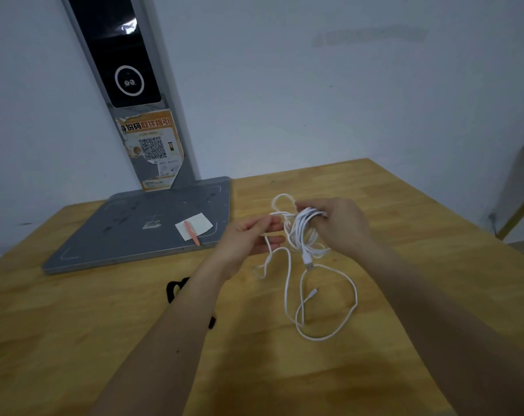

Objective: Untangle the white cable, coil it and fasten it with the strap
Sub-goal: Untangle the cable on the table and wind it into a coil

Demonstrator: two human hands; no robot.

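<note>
The white cable [302,232] is a tangled bundle held above the wooden table [74,325]. My right hand [341,226] grips the bundle from the right, fingers wrapped around several loops. My left hand [251,238] pinches a single strand just left of the bundle. Loose loops hang down onto the table, with the USB plug [308,259] dangling below the bundle and a small plug [312,293] lying inside a loop. A black strap [173,288] lies on the table, mostly hidden under my left forearm.
A grey flat base [128,232] with an upright post [134,85] stands at the back left, against the wall. A white paper slip [199,225] with a pink pen-like object [191,232] lies on the base. The table's right edge falls away near a shelf [522,187].
</note>
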